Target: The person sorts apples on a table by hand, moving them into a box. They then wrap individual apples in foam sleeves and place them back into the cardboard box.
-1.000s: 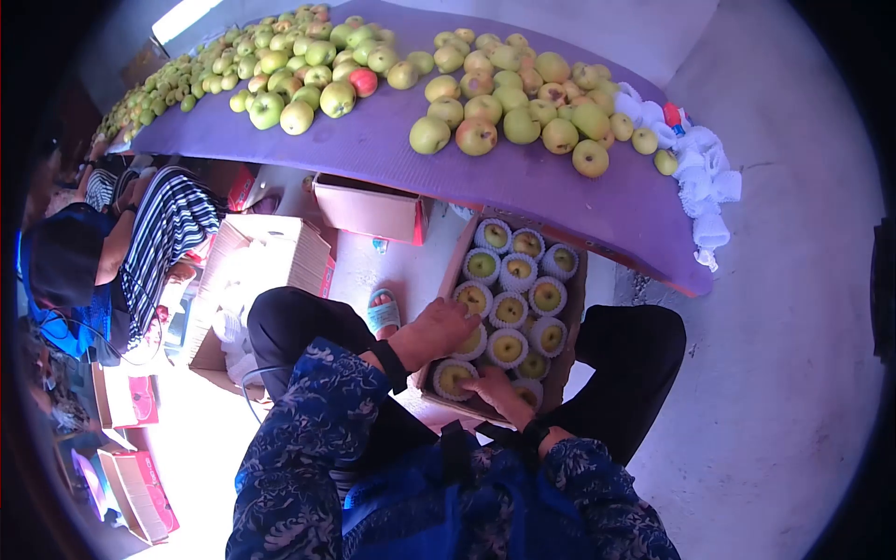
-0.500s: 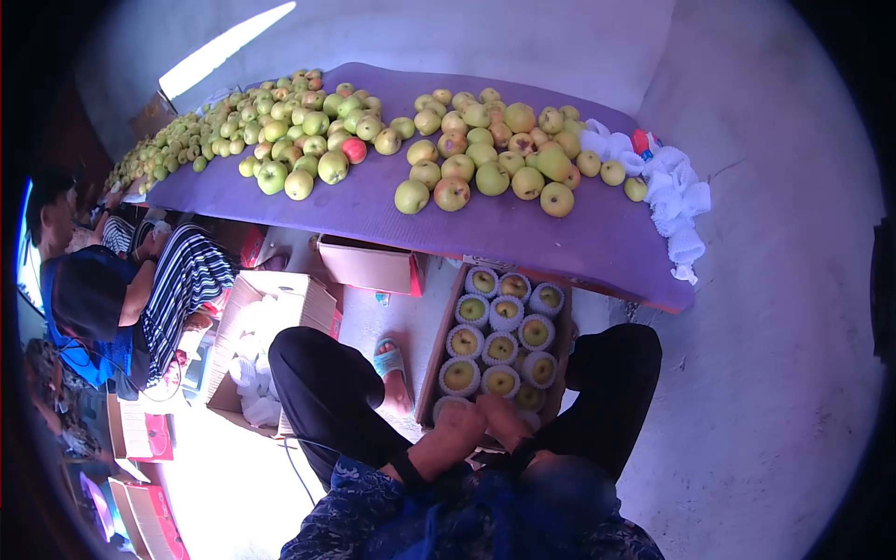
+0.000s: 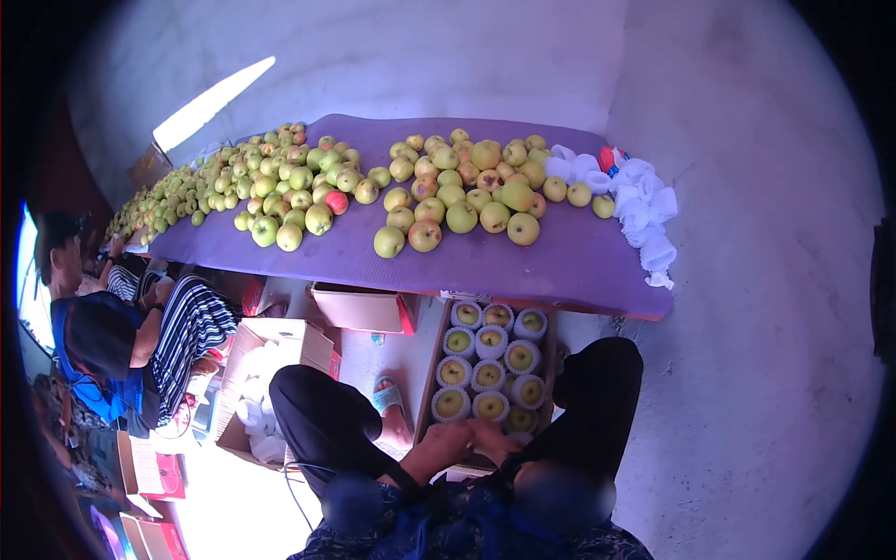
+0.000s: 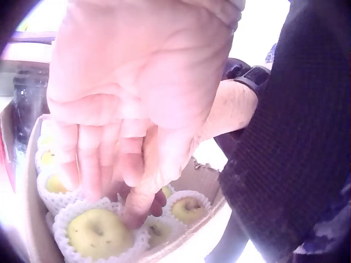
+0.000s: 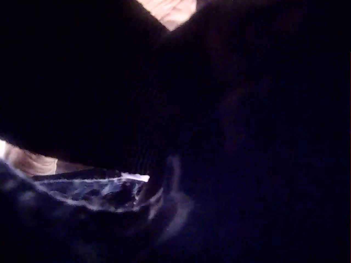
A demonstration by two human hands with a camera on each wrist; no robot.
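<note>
A narrow cardboard box (image 3: 429, 378) between the person's knees holds rows of yellow-green apples in white foam nets. At its near end my two hands lie side by side. My left hand (image 4: 142, 71) hangs palm-side to its wrist camera, fingers extended down over a netted apple (image 4: 98, 233) and gripping nothing. Behind it, my right hand (image 3: 492, 439) reaches down with fingertips at the edge of that same apple. Other netted apples, one of them in the corner (image 4: 187, 209), sit beside the fingers. Dark cloth fills most of the right wrist view.
A purple-covered table (image 3: 336, 257) ahead bears piles of loose apples (image 3: 457, 201) and a heap of white foam nets (image 3: 644, 205). To the left stand an open carton (image 3: 322, 350) with white nets and a seated person in a striped garment (image 3: 191, 327). Another carton (image 3: 359, 308) lies beneath the table.
Both hands have drawn back to the box's near end; the left has come off the middle rows and now lies against the right. The head view has tilted up.
</note>
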